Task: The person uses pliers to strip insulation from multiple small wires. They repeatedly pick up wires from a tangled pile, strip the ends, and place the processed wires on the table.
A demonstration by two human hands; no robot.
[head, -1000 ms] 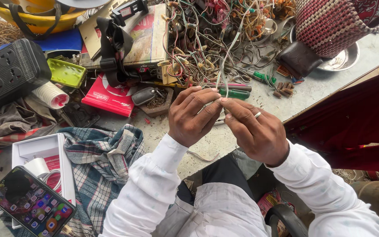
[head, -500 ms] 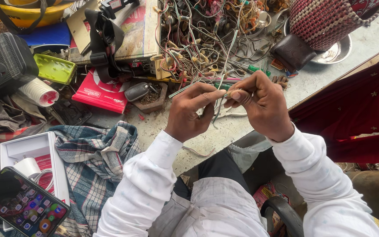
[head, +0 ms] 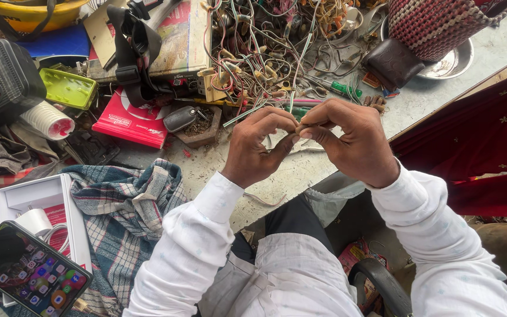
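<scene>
Hands: two. The left hand (head: pixel 258 148) and right hand (head: pixel 347 141) meet fingertip to fingertip above the bench (head: pixel 300 170), both pinched narrow on one thin wire (head: pixel 293 111) that runs up from the fingers into the tangle.

Wires: one tangle (head: pixel 265 53), too many strands to count, red, green, white and yellow, at top centre.

Screwdrivers: one with a green handle (head: pixel 342 89), just right of the tangle.

Packages:
- one red flat packet (head: pixel 130 120) with white print, left of centre
- one open white box (head: pixel 36 202), lower left, holding one white charger (head: pixel 33 222) and its cord
- one printed carton (head: pixel 180 38), red and tan, at top, with a black strap (head: pixel 133 53) lying across it
- one lime green tray (head: pixel 67 89), left.

Other items:
- one phone (head: pixel 27 275), screen lit, bottom left corner
- one black power strip (head: pixel 1 82), left edge
- one white cup (head: pixel 47 120) on its side, red inside
- one plaid cloth (head: pixel 124 211)
- one steel dish (head: pixel 450 61), top right
- one yellow helmet (head: pixel 27 12), top left.
</scene>
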